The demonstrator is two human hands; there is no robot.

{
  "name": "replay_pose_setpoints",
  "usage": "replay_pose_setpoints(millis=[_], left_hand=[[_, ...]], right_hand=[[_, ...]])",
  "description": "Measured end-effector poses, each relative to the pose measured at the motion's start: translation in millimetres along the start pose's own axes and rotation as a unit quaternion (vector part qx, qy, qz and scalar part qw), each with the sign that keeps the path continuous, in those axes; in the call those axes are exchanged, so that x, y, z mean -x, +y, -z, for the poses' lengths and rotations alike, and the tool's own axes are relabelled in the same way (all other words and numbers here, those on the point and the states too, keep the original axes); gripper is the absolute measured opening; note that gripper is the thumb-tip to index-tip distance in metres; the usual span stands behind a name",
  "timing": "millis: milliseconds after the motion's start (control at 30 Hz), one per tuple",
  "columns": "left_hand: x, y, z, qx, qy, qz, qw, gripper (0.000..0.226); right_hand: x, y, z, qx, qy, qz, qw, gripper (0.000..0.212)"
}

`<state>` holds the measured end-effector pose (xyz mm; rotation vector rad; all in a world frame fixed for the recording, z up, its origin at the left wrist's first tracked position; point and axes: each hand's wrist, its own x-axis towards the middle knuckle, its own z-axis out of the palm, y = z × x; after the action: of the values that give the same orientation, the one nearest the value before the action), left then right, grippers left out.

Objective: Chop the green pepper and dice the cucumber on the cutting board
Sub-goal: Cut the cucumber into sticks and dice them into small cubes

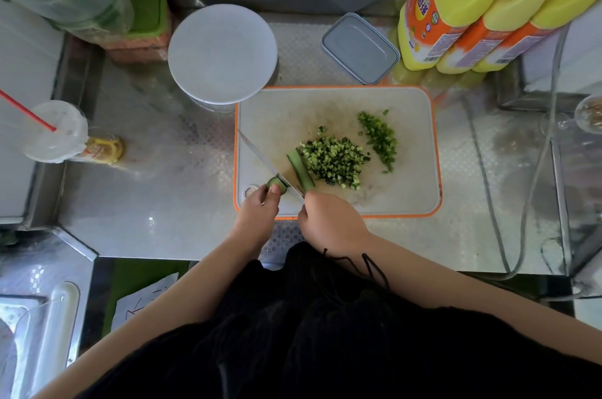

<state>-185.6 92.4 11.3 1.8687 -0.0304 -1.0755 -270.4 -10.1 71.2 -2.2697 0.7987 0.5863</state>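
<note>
Left hand (259, 208) pinches cucumber stub (277, 185) at board (407, 190) near-left corner; right hand (329, 219) grips knife (265, 162), blade against stub. Diced cucumber (332, 159) mid-board, chopped pepper (379, 138) beside.

bare board right half (407, 177), round lid (222, 53) crowding far-left corner, jugs (482, 7) behind

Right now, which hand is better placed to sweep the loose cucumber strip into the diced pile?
Right. The right hand holds the knife beside the cucumber strip, which borders the diced pile. The left hand pinches the cucumber end across the blade.
</note>
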Motion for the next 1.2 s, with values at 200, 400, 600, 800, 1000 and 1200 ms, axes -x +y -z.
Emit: replay_pose_setpoints(millis=[200, 400, 600, 800, 1000, 1200], left_hand=[[-2.7, -2.9, -0.2, -0.004, 0.011, 0.005, 1.0, 0.024], [-0.3, -0.8, -2.1, -0.016, 0.021, 0.002, 1.0, 0.036], [0.2, -1.0, -3.2, -0.027, 0.028, -0.004, 0.999, 0.035], [0.5, -2.1, -3.7, -0.027, 0.03, 0.0, 0.999, 0.031], [1.8, -1.7, -4.6, -0.048, 0.037, -0.009, 0.998, 0.032], [2.3, -4.2, -3.6, -0.056, 0.036, -0.012, 0.998, 0.033]], right_hand=[[12.4, 0.6, 1.2, 0.018, 0.015, 0.008, 1.0, 0.02], [15.2, 0.2, -2.4, 0.036, 0.029, 0.019, 0.999, 0.02], [15.3, -2.9, -2.7, 0.055, 0.029, 0.024, 0.998, 0.015], [17.1, -4.7, -1.4, 0.056, 0.024, 0.026, 0.998, 0.014], [16.4, -6.1, 0.5, 0.038, 0.015, 0.02, 0.999, 0.013], [11.1, -6.5, -0.7, 0.012, 0.009, 0.012, 1.0, 0.013]])
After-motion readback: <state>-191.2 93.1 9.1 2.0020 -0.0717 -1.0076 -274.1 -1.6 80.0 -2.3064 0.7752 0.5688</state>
